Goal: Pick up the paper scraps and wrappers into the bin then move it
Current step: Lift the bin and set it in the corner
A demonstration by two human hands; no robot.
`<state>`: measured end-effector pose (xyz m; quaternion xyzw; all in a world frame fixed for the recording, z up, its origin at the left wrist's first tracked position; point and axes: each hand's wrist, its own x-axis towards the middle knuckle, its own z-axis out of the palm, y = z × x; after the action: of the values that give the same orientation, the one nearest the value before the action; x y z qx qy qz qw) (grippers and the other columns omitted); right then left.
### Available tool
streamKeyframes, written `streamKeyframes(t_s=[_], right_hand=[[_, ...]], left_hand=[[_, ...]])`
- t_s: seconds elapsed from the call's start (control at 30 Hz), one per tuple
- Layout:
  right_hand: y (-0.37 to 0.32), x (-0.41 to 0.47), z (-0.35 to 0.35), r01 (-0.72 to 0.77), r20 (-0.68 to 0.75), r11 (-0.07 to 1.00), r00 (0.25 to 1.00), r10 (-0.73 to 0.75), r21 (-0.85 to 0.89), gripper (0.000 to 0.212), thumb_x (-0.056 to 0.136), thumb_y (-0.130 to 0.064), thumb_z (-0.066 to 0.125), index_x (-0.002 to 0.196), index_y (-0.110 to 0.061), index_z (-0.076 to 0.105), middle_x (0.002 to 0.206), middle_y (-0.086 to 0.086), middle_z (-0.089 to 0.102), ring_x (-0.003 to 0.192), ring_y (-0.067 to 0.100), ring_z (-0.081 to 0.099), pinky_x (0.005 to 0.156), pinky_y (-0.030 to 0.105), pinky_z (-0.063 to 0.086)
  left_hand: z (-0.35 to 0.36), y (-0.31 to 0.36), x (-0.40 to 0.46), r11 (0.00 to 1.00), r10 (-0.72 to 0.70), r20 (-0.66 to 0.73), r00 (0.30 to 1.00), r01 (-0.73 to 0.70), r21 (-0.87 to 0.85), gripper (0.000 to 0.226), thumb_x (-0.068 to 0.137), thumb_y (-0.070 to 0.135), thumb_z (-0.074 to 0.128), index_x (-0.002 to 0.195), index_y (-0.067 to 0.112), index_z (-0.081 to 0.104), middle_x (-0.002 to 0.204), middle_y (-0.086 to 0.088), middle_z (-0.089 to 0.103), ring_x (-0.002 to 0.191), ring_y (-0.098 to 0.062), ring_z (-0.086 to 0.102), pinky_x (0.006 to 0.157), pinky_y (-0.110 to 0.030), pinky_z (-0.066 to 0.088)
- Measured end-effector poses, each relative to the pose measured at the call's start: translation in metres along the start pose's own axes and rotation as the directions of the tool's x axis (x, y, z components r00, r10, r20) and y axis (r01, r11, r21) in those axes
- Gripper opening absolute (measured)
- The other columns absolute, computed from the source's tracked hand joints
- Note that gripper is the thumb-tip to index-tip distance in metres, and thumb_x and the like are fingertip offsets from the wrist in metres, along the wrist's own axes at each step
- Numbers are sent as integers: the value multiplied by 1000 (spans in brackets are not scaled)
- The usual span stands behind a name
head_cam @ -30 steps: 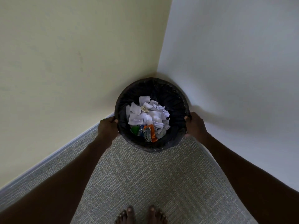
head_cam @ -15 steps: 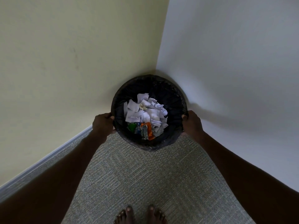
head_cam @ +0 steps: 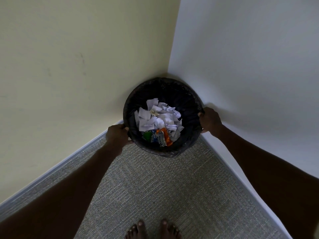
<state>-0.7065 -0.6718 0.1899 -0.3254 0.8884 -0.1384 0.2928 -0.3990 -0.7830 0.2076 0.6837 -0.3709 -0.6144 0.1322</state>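
The bin (head_cam: 163, 87), loaded with paper scraps (head_cam: 158, 116) and wrappers (head_cam: 158, 137), is gripped at its rim in the corner by the left hand (head_cam: 117, 136) and right hand (head_cam: 210, 120) (fingers closed tight), and contents could be spilled if it is tipped against the walls.

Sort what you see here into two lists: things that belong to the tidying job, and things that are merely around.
Job:
bin
paper scraps
wrappers
left hand, grip on rim
right hand, grip on rim

Merely around:
carpet
yellow wall
white wall
bare feet
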Motion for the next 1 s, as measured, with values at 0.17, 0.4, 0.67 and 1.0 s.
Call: streamKeyframes(t_s=[0.17,0.4,0.67,1.0], right_hand=[[-2,6,-7,-1,6,1000,1000,1,-31,28,94,-21,47,101,3,60,101,24,66,93,41,65,82,46,55],[-7,4,-14,-6,44,997,999,9,-78,29,97,-19,44,106,5,56,110,27,63,102,42,61,85,42,50],[-14,-58,-3,137,-60,947,985,-161,-291,51,99,-25,44,138,7,34,136,29,43,117,46,49,86,45,46],[-19,-160,2,224,-217,902,923,-318,-369,64,99,-34,46,148,3,28,154,24,28,142,40,27,114,50,31]], left_hand=[[5,1,-3,1000,3,25,1000,-2,-25,17,97,-3,48,96,0,65,102,-24,66,91,-39,66,76,-45,56],[9,-4,-9,1000,17,23,1000,-17,8,17,97,-2,49,96,4,66,104,-22,67,93,-39,66,78,-47,57],[9,-7,-31,640,533,17,846,-416,646,24,96,8,37,94,-10,53,96,-29,58,89,-40,54,75,-45,44],[-9,-6,-89,145,706,380,598,-647,749,63,105,39,16,153,0,5,162,-18,-4,150,-33,-8,120,-47,6]])
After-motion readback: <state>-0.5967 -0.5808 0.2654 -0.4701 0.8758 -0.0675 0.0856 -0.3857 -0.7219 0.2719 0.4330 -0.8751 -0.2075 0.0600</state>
